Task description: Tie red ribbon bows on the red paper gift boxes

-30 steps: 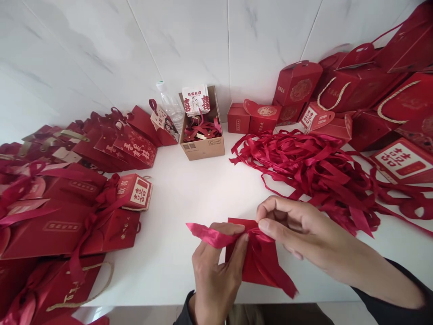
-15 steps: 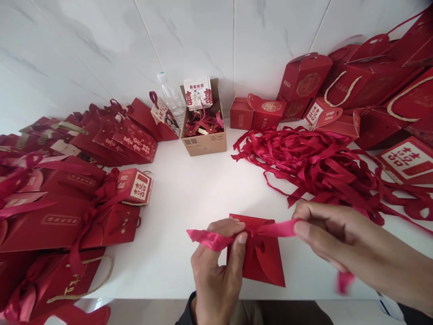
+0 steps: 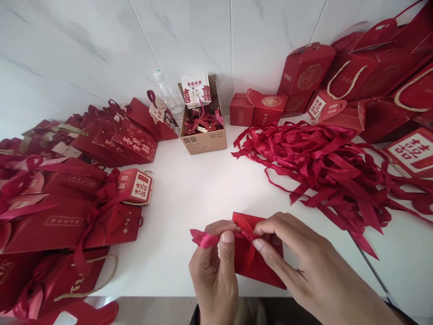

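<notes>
A flat red packet with curved flaps lies near the table's front edge. Across its upper part runs a pinkish-red ribbon, whose loose end sticks out to the left. My left hand pinches the ribbon between thumb and fingers at the packet's left side. From the right, my right hand pinches the ribbon close to the packet's middle and covers part of the packet. The fingertips of both hands are a short way apart. Whether the ribbon is knotted between them is hard to tell.
A big tangle of red ribbons spreads at the right. Red gift boxes stand behind it, and more red boxes crowd the left. A cardboard box and a clear bottle stand by the wall.
My right hand has moved left from the ribbon's outstretched right end to the packet's middle. My left hand keeps its pinch, and an orange-red flap now shows between the hands.
</notes>
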`<state>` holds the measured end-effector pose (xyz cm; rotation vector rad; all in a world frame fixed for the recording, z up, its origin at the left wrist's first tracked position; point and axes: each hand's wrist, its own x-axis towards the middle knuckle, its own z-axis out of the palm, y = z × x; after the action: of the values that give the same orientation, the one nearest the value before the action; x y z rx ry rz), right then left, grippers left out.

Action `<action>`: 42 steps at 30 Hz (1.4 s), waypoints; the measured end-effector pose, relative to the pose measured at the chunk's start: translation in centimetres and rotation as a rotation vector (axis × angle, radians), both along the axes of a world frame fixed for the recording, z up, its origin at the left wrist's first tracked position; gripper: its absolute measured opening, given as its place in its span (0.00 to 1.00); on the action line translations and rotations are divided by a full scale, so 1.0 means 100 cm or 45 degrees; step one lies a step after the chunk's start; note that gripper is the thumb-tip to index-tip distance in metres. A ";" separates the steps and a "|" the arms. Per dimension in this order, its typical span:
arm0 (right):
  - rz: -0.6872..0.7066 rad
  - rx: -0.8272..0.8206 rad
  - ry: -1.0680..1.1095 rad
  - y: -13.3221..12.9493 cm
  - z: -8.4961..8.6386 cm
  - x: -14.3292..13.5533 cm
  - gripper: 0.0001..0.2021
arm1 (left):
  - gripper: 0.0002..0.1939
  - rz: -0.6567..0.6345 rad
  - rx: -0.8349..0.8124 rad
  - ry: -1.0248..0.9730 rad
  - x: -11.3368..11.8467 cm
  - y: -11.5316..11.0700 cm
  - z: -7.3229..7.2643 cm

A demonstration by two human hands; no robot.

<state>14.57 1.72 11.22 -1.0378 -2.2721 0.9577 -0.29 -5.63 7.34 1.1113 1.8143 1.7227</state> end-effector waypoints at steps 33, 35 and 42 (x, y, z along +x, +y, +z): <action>-0.431 -0.415 0.005 -0.021 -0.025 0.067 0.17 | 0.20 0.050 -0.380 -0.221 0.010 -0.024 0.004; -0.476 -0.472 0.052 -0.019 -0.027 0.065 0.17 | 0.20 0.022 -0.395 -0.213 0.014 -0.026 0.002; -0.494 -0.698 0.145 0.003 -0.034 0.068 0.22 | 0.14 -0.022 -0.354 -0.277 0.003 -0.021 0.007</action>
<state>21.34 2.01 7.84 -1.5294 -1.6537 1.4522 0.04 -7.75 8.03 0.7921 1.8303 1.4623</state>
